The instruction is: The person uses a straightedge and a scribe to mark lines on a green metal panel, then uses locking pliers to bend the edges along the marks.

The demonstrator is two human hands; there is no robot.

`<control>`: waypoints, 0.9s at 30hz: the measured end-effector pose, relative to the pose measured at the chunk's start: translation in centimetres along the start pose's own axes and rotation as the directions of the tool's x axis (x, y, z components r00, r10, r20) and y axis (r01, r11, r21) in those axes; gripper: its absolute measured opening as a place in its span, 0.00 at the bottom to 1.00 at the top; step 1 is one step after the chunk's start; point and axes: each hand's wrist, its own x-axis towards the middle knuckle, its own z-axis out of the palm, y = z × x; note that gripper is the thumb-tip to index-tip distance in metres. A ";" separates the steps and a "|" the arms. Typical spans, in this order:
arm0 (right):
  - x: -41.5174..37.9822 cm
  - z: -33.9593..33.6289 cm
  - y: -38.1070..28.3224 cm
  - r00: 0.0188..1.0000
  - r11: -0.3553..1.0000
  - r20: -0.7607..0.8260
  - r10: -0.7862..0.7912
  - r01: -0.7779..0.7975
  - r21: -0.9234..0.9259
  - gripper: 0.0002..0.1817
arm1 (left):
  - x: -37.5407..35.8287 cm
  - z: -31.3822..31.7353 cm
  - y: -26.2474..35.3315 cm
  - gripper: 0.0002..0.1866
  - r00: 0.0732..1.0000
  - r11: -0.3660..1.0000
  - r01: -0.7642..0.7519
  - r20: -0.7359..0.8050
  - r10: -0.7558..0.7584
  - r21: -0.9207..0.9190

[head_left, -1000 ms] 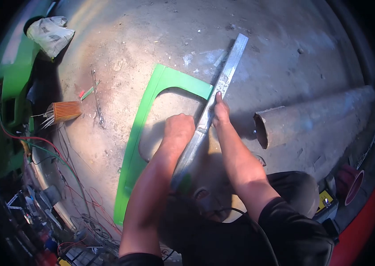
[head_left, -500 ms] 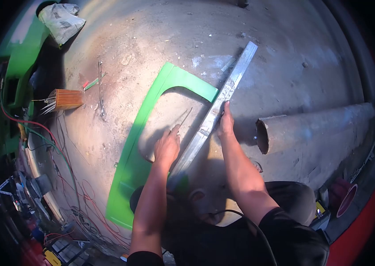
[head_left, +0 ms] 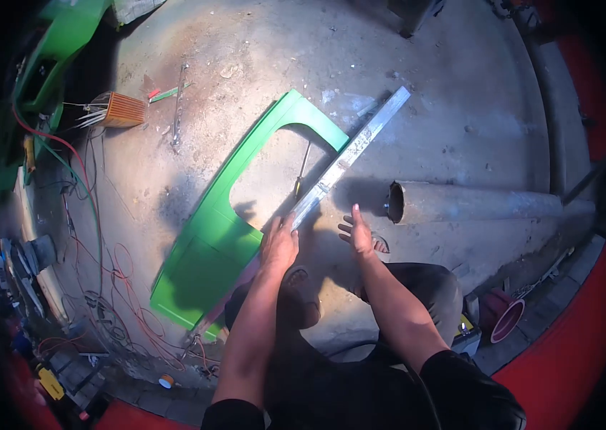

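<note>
A long silvery metal bar (head_left: 339, 169) lies slantwise along the open side of a green panel (head_left: 211, 236), touching the panel's upper arm. My left hand (head_left: 279, 246) is closed around the bar's nearer part, beside the panel's lower edge. To the right of the bar, my right hand (head_left: 361, 235) is held apart from it, fingers spread and holding nothing. A screwdriver (head_left: 298, 188) with a yellowish handle rests on the floor inside the panel's curved cutout, close to the bar.
A large pipe (head_left: 475, 203) lies on the right. At left are an orange ribbed box with rods (head_left: 123, 110), a bigger green part (head_left: 66, 36) and tangled hoses and cables (head_left: 123, 276). A dark red bucket (head_left: 507, 320) lies at lower right.
My left hand has let go of the screwdriver, now on the floor, and taken hold of the bar. My right hand has released the bar and drawn back toward me.
</note>
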 end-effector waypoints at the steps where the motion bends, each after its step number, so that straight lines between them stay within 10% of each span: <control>1: -2.7 -0.8 0.3 0.998 0.997 0.041 0.046 -0.043 -0.068 0.51 | -2.8 -0.2 -0.4 0.26 0.997 0.999 -0.038 -0.067 0.036 -0.028; 13: -40.6 -4.8 -12.3 0.974 0.889 0.175 0.145 -0.050 -0.456 0.38 | -40.3 -18.1 -3.1 0.22 0.894 0.887 0.444 0.129 -0.429 -0.130; 18: -46.7 -3.6 -17.9 0.951 0.676 0.296 0.092 0.158 -0.719 0.42 | -49.4 -17.6 -3.9 0.22 0.827 0.795 0.507 -0.073 -0.558 -0.333; 27: -45.0 -7.1 -21.7 0.951 0.364 0.303 0.059 0.262 -0.894 0.42 | -60.6 -5.5 2.1 0.22 0.727 0.608 0.577 0.004 -0.687 -0.546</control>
